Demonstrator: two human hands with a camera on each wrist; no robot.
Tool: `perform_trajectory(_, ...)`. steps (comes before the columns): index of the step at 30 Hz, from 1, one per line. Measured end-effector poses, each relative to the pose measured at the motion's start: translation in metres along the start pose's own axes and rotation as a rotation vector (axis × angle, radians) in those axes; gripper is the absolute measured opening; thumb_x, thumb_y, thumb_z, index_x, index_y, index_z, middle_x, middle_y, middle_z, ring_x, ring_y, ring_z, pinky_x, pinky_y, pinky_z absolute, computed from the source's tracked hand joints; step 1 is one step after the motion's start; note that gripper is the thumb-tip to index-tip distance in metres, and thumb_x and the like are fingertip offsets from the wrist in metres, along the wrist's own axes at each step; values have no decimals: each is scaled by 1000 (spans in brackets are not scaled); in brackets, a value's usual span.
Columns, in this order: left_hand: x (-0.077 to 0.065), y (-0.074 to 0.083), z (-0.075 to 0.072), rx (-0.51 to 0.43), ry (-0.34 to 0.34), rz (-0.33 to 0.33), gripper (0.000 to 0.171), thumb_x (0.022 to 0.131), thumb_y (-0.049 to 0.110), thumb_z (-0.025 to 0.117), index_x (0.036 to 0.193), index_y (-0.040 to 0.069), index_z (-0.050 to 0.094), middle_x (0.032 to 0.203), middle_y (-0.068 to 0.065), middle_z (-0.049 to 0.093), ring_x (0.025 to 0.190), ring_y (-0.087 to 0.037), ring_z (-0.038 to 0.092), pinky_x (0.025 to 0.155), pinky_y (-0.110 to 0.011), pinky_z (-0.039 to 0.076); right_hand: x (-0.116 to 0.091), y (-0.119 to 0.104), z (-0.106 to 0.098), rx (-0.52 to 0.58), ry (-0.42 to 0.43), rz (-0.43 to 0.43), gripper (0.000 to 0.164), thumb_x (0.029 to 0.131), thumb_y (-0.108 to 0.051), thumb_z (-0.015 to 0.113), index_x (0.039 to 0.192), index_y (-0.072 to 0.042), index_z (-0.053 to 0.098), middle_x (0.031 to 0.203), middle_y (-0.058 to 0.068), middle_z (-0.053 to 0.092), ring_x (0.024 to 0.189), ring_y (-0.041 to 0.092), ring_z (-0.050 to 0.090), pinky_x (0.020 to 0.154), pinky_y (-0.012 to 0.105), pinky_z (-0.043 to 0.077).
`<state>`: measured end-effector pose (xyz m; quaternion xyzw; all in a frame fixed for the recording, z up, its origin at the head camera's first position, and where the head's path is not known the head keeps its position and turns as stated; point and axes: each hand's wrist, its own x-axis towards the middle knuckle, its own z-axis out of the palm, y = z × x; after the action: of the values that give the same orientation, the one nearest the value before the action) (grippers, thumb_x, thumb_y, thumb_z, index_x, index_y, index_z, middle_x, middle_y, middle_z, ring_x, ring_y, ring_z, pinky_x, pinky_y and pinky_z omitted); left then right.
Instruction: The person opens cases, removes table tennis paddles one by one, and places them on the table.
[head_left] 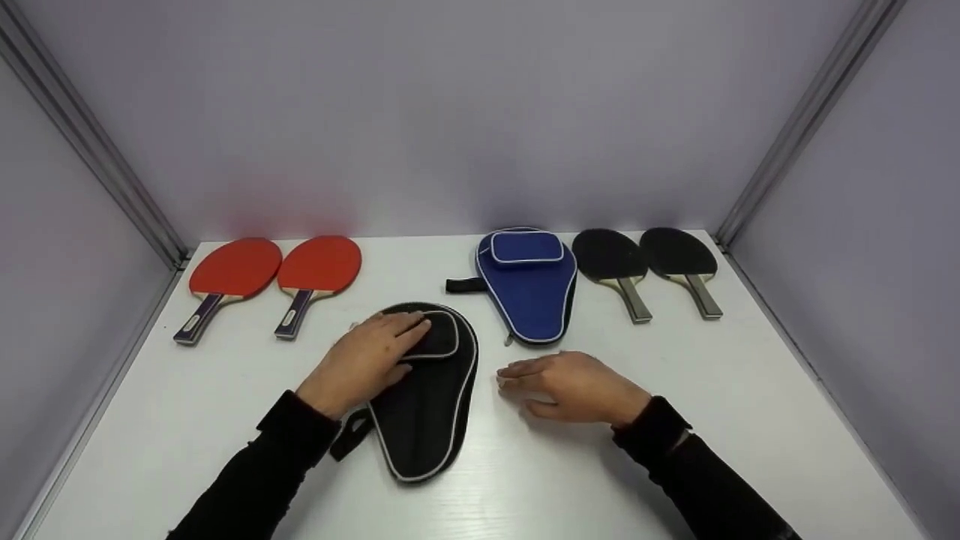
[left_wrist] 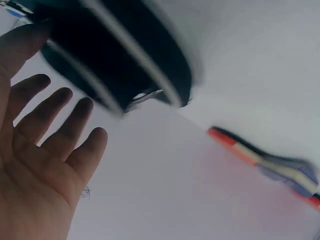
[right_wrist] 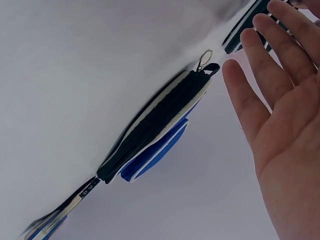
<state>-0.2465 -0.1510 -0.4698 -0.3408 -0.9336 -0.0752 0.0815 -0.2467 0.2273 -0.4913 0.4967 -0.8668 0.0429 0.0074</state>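
Observation:
A black paddle case [head_left: 420, 427] with white piping, a small pocket and a wrist strap lies on the table in front of the person. My left hand [head_left: 364, 364] is over its upper left side, fingertips at the pocket. In the left wrist view the fingers of the left hand [left_wrist: 40, 150] are spread beside the blurred case [left_wrist: 145, 55], not wrapped round it. My right hand [head_left: 577, 386], fingers extended, is low over the table between the black case and a blue paddle case [head_left: 529, 292]. The right wrist view shows the blue case's zipped edge [right_wrist: 155, 120] beside that palm.
Two red paddles [head_left: 236, 268] [head_left: 320, 266] lie at the back left, handles toward the person. Two black paddles [head_left: 609, 255] [head_left: 679, 253] lie right of the blue case. Grey-white walls [head_left: 480, 112] enclose the white table [head_left: 712, 435] at the back and both sides.

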Motion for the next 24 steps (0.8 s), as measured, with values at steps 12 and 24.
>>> perform_trajectory(12,-30,81,-15,51,-436,18,106,82,65,103,166,12,67,170,-11,70,151,-31,74,121,-49,65,-2,3,0,17,2,22,38,110,-23,80,147,-22,84,161,0,78,148,20,76,113,43,69)
perform_trajectory(24,-23,58,-4,132,-314,15,84,92,44,100,161,6,71,163,-16,74,147,-32,76,113,-48,70,-3,4,-8,27,-14,107,41,111,-27,79,151,-21,81,162,-1,77,149,22,75,118,48,67)
